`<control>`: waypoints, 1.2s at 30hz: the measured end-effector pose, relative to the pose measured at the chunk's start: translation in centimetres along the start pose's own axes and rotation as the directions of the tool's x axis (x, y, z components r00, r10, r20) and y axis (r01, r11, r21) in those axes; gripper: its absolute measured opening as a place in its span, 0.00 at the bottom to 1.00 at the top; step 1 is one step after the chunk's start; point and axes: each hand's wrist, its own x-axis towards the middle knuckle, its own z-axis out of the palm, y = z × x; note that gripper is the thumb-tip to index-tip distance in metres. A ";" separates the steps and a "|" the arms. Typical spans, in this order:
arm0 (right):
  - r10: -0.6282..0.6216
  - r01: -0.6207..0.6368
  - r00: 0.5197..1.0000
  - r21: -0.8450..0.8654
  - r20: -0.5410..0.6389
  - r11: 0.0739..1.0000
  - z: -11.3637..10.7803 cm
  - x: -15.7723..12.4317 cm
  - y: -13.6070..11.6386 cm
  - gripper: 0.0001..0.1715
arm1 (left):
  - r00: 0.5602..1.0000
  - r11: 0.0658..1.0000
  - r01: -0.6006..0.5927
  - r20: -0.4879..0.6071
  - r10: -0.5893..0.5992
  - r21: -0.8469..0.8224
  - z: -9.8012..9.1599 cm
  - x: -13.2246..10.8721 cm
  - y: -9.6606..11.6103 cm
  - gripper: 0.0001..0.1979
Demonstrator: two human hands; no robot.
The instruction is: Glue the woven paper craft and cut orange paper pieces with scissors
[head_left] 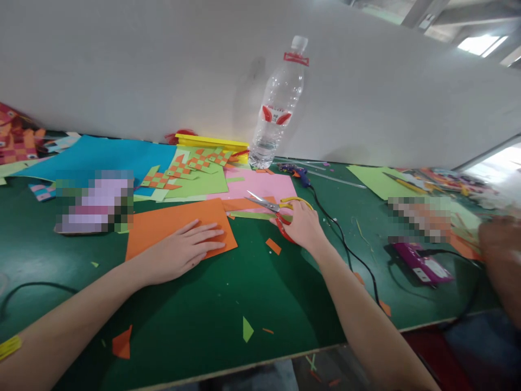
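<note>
Head: orange paper point(163, 224) under left hand point(184, 253), scissors point(266, 205) in right hand point(303, 225)

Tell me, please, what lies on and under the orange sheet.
The left hand lies flat on the orange sheet, which rests on the green table. Anything beneath the sheet is hidden.

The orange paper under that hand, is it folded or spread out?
Spread out: the orange paper lies flat on the green table, no fold showing, with the left hand palm-down on it.
</note>
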 end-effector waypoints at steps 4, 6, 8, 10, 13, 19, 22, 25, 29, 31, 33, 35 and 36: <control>-0.156 0.147 0.959 0.053 0.238 0.988 -2.3 -0.7 0.6 0.31 | 1.000 1.000 0.000 -0.003 0.000 -0.002 -0.2 -0.1 -0.4 0.20; -0.243 0.213 0.905 0.123 0.350 0.969 -3.3 -0.9 0.7 0.25 | 1.000 1.000 0.011 -0.004 -0.011 0.007 -0.2 -0.1 -0.5 0.21; -0.321 0.250 0.856 0.219 0.405 0.943 -4.0 -1.1 0.6 0.22 | 1.000 1.000 0.011 0.003 -0.011 0.023 -0.2 -0.1 -0.5 0.22; -0.375 0.255 0.819 0.311 0.434 0.916 -4.4 -1.2 0.6 0.24 | 1.000 0.999 0.002 0.006 -0.002 0.036 -0.1 0.0 -0.5 0.22; -0.408 0.235 0.785 0.386 0.466 0.892 -4.7 -1.1 0.5 0.27 | 1.000 0.999 0.004 0.017 -0.004 0.044 0.1 0.0 -0.5 0.22; -0.441 0.233 0.766 0.439 0.467 0.868 -4.6 -1.1 0.3 0.27 | 0.998 0.999 0.044 0.036 -0.045 0.029 0.0 0.0 -0.5 0.23; -0.440 0.235 0.766 0.433 0.469 0.871 -4.3 -1.2 0.0 0.27 | 0.998 0.998 0.054 0.024 -0.054 0.012 0.1 0.0 -0.6 0.22; -0.444 0.253 0.768 0.418 0.462 0.873 -3.9 -1.3 -0.7 0.27 | 0.998 0.998 0.056 0.004 -0.056 -0.003 0.4 -0.1 -0.8 0.22; -0.475 0.303 0.766 0.408 0.432 0.861 -3.4 -1.5 -1.7 0.26 | 0.998 0.998 0.058 0.001 -0.058 -0.024 0.4 -0.1 -0.9 0.22; -0.501 0.333 0.763 0.416 0.409 0.846 -3.3 -1.5 -1.9 0.26 | 0.999 0.998 0.054 0.004 -0.054 -0.036 0.4 -0.1 -1.0 0.22; -0.519 0.356 0.761 0.419 0.390 0.835 -3.2 -1.5 -1.9 0.26 | 0.999 0.998 0.049 0.007 -0.049 -0.042 0.3 -0.1 -1.0 0.23; -0.533 0.371 0.754 0.421 0.384 0.828 -3.3 -1.3 -1.6 0.27 | 0.999 0.998 0.042 0.008 -0.042 -0.042 0.3 0.0 -1.1 0.24; -0.539 0.375 0.748 0.424 0.387 0.825 -3.4 -1.2 -1.3 0.27 | 0.999 0.998 0.040 0.011 -0.040 -0.040 0.2 0.0 -1.1 0.25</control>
